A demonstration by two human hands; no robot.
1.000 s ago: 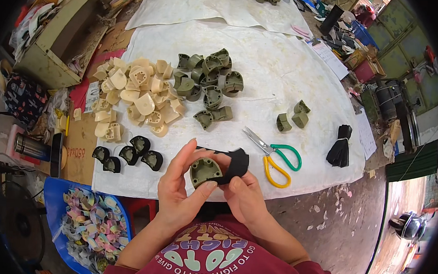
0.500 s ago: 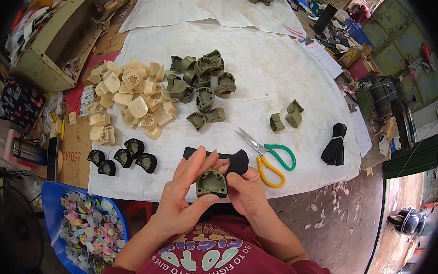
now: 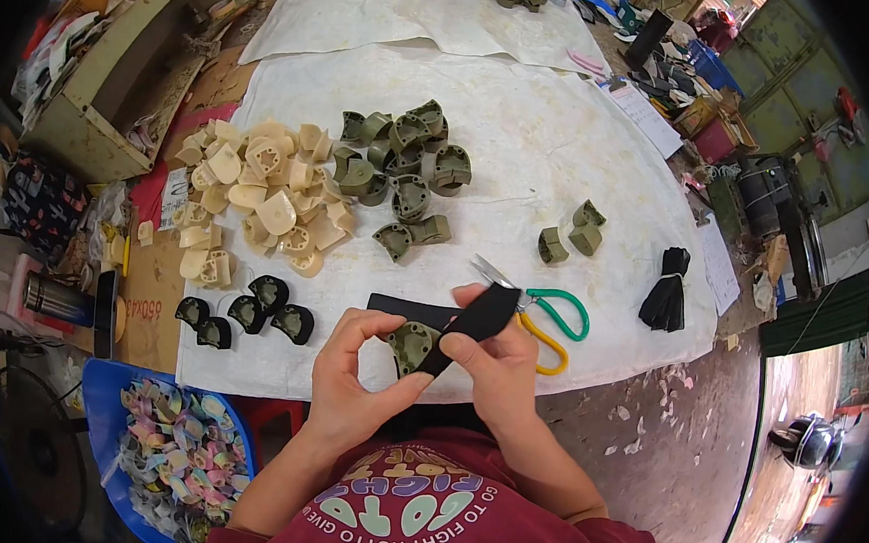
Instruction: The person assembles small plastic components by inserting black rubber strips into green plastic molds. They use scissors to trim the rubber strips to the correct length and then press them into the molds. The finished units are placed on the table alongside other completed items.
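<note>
In front of my chest, my left hand is closed round an olive-green hollow plastic shoe heel, thumb below and fingertips on its upper edge. My right hand pinches a black strip between thumb and fingers. That strip slants across the heel's right side and lies against it. Behind my hands a flat black strip rests on the white sheet. Just right of my right hand lie scissors with one green and one yellow handle. Several black-covered heels sit to the left.
A pile of cream heels and a cluster of olive heels stand on the white sheet. Few loose olive heels and a tied black strip bundle lie right. A blue basin of coloured scraps stands lower left.
My right hand has brought the black strip across the heel's right side, its loop now slanting up to the right. The heel has tilted, and my left fingers have curled onto its edge.
</note>
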